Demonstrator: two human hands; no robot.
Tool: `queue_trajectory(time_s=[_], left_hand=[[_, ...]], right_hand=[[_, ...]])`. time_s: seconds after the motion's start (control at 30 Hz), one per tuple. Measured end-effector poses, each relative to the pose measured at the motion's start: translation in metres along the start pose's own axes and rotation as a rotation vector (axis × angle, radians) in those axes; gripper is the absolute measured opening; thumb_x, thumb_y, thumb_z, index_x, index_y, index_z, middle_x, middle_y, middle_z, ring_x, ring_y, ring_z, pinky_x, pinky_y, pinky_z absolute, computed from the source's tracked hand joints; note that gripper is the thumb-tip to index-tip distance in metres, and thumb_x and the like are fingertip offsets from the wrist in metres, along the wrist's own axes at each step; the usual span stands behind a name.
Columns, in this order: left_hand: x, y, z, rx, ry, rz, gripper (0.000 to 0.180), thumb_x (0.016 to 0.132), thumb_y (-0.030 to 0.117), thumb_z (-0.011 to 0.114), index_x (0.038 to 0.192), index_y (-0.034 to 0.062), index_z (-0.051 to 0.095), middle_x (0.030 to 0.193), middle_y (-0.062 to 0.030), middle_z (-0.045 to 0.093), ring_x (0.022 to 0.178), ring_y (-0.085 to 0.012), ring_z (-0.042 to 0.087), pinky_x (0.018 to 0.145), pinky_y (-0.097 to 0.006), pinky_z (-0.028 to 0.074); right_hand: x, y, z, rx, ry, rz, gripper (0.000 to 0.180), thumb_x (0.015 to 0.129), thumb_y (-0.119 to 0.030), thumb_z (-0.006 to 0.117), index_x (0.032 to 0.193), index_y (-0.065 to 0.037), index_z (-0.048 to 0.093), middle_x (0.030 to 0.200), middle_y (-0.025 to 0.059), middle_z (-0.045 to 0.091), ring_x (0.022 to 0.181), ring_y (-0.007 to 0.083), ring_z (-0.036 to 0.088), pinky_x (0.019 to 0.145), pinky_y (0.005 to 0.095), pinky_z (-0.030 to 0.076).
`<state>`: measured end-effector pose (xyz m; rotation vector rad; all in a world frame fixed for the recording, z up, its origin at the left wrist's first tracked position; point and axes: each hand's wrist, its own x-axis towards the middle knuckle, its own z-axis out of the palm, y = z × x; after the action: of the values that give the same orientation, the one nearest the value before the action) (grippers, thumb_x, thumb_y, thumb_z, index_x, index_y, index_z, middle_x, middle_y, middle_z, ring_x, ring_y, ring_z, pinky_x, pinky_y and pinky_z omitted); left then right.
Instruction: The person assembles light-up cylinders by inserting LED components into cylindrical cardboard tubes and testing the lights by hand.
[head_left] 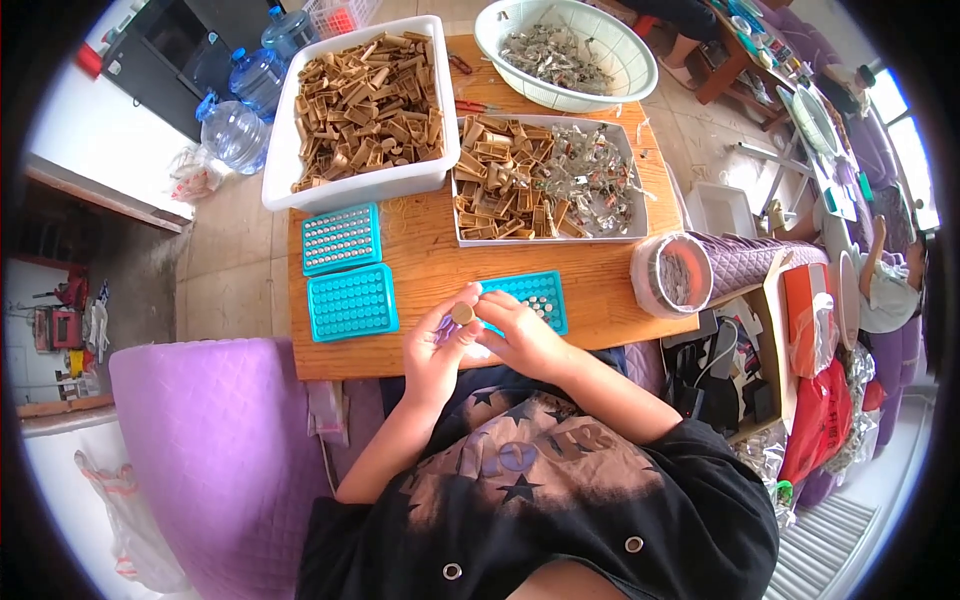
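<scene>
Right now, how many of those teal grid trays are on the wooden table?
3: two teal trays side by side at the table's left, one behind the other; a third by the right hand, partly hidden.

Home piecework corner: wooden table (pixel 430 265), tubs of brown parts (pixel 365 100), purple sofa (pixel 220 430).

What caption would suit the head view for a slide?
Left hand and right hand hold a small tan part over a wooden table beside teal trays.
</scene>
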<state>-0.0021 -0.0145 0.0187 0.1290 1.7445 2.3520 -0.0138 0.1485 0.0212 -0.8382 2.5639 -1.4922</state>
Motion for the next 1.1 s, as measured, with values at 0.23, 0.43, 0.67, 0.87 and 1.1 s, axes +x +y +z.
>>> queue_trajectory(time_s=[0.23,0.43,0.67,0.87,1.1], left_hand=[[-0.002,0.0,0.008,0.155,-0.048,0.127,0.039,0.086,-0.006,0.058,0.124,-0.0038,0.049,0.112,-0.0141,0.063,0.101,-0.0187,0.062,0.086,-0.029,0.05],[-0.005,-0.013,0.017,0.683,0.107,0.37,0.043,0.08,-0.002,0.063,0.122,-0.0025,0.052,0.096,-0.019,0.066,0.084,-0.0285,0.067,0.069,-0.034,0.054],[0.0,-0.007,0.028,0.688,0.06,0.436,0.039,0.081,0.003,0.064,0.119,-0.0017,0.053,0.095,-0.0163,0.065,0.084,-0.0282,0.066,0.067,-0.033,0.052],[0.011,0.008,0.023,-0.529,-0.097,-0.136,0.041,0.086,0.02,0.067,0.123,0.0088,0.052,0.111,-0.003,0.059,0.1,-0.0164,0.058,0.089,-0.033,0.046],[0.009,0.001,0.007,-0.293,-0.175,-0.02,0.029,0.084,-0.003,0.063,0.112,0.0033,0.055,0.11,-0.0093,0.06,0.1,-0.0196,0.061,0.09,-0.032,0.047]], right_hand=[[0.003,-0.02,-0.029,0.328,0.072,0.098,0.046,0.085,-0.018,0.065,0.124,0.002,0.05,0.122,0.0146,0.057,0.116,0.0251,0.053,0.098,0.0349,0.041],[-0.002,-0.029,-0.008,0.276,0.218,0.207,0.037,0.083,-0.006,0.064,0.119,0.0,0.057,0.107,0.0128,0.066,0.099,0.0221,0.064,0.085,0.0317,0.049],[-0.011,-0.02,-0.013,0.197,0.276,0.188,0.042,0.087,-0.018,0.065,0.123,-0.001,0.054,0.108,0.0127,0.065,0.098,0.0192,0.063,0.087,0.0309,0.049],[-0.012,0.012,-0.039,0.746,0.164,0.261,0.03,0.094,-0.013,0.053,0.121,0.001,0.052,0.099,0.0077,0.062,0.093,0.0137,0.06,0.082,0.0267,0.049],[-0.016,-0.015,-0.031,0.592,0.273,0.16,0.029,0.077,-0.01,0.073,0.103,-0.001,0.062,0.094,0.0074,0.062,0.084,0.0147,0.06,0.075,0.028,0.05]])
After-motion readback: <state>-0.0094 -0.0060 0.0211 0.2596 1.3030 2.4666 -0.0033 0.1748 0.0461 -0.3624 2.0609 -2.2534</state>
